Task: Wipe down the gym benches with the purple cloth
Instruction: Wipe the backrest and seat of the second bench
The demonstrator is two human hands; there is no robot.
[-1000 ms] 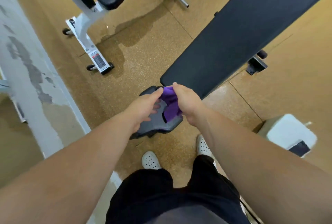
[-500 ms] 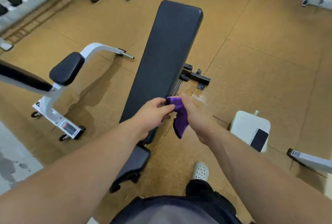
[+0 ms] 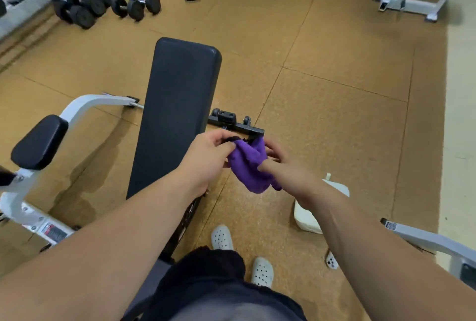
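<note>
Purple cloth [image 3: 249, 169] hangs bunched as we grip it with left hand [image 3: 207, 159] and right hand [image 3: 284, 170] beside the bench [image 3: 180, 104].

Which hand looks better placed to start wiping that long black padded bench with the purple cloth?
Probably the left hand: it pinches the purple cloth right beside the long black padded bench. The right hand also holds it, farther out over the tan floor.

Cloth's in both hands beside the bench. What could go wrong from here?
The cloth is bunched between the left hand and right hand, over the floor rather than the bench; a slip could drop it there. Wiped bunched, it may cover little pad. The white box on the floor nearby could trip a step.
</note>
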